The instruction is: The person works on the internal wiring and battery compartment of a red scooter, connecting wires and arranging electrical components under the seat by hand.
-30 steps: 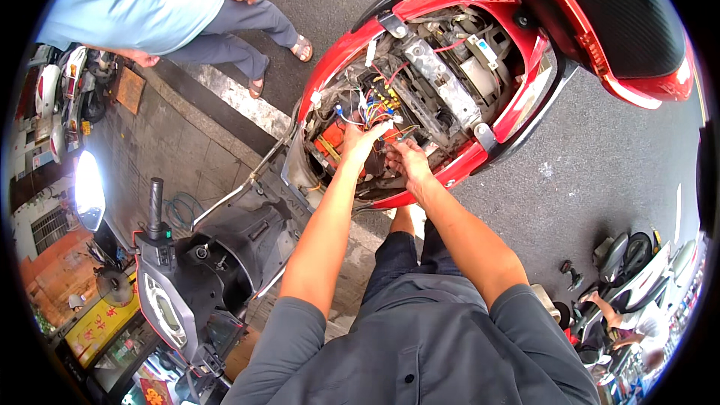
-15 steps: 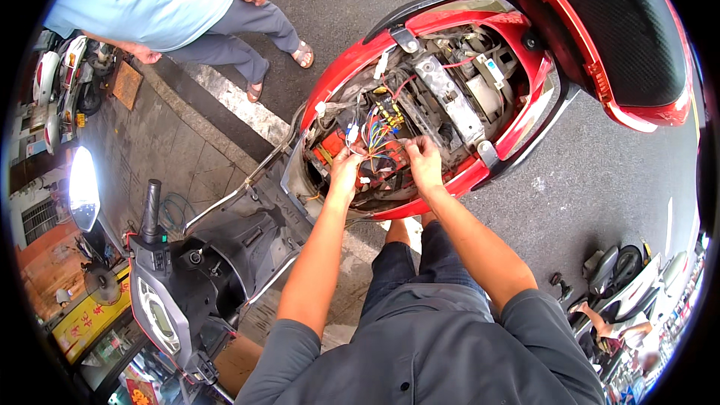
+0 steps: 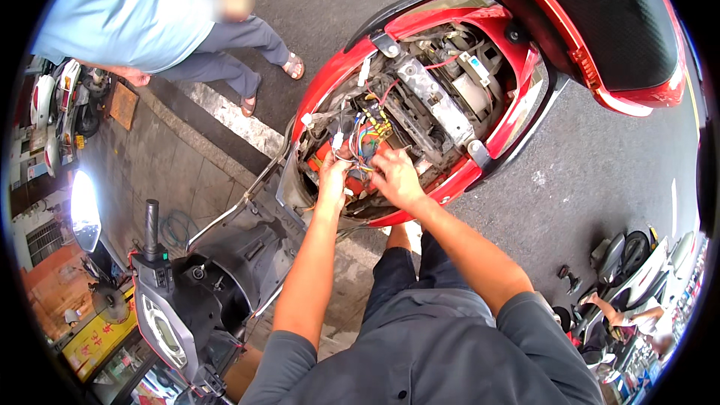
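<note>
A red scooter (image 3: 459,189) has its black seat (image 3: 600,15) tipped up, baring the compartment below. Out of that compartment rises a bundle of many-coloured thin wires (image 3: 366,141) with yellow-banded ends. My left hand (image 3: 331,180) is closed on the bundle's near left side, beside a white plug connector (image 3: 337,139). At the right of the same wires, the bent fingers of my right hand (image 3: 399,180) pinch some strands; the fingertips are partly hidden. Orange-red parts (image 3: 321,154) show under the wires. Farther right lies a grey metal crossbar (image 3: 435,101).
A person in a light blue shirt (image 3: 127,15) stands beyond the scooter at the far left. The handlebar grip (image 3: 152,229) and mirror (image 3: 85,210) rise at the left. Parked scooters (image 3: 637,277) line the lower right. A white road line (image 3: 225,116) crosses the ground.
My right hand has moved left and closer to my left hand, now at the wires. The left hand keeps its hold. The whole view has shifted slightly.
</note>
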Demonstrator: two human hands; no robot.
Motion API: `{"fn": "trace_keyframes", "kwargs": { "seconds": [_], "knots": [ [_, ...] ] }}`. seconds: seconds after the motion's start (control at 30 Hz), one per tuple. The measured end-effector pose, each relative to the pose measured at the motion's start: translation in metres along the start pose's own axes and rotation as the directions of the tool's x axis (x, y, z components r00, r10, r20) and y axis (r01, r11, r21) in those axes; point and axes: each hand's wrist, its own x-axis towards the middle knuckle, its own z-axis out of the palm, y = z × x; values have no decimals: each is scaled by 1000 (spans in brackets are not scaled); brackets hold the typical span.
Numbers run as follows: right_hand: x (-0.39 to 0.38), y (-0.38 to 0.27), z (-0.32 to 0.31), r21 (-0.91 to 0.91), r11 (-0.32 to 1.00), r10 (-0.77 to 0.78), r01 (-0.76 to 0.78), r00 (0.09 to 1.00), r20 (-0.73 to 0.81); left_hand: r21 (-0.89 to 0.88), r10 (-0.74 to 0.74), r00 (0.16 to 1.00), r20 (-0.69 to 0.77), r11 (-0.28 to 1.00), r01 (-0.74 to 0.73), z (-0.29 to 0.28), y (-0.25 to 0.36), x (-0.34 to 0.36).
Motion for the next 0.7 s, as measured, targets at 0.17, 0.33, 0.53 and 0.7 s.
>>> {"fn": "trace_keyframes", "kwargs": {
  "seconds": [0.17, 0.33, 0.53, 0.7],
  "knots": [
    [-6, -19, -4, -70, 982, -177, 174, 983, -45, 192, -60, 996, 73, 980, 45, 11, 23, 9],
    [-15, -23, 3, -40, 992, -123, 123, 992, 11, 402, 52, 996, -73, 916, -18, 19, 24, 20],
    [-21, -4, 0, 86, 996, -11, 9, 1000, 18, -24, -42, 998, -54, 999, 41, 1, 7, 12],
    [-20, 2, -3, 211, 975, 64, -64, 998, 8, 10, -41, 998, 43, 999, 41, -3, 10, 6]
  ]
}}
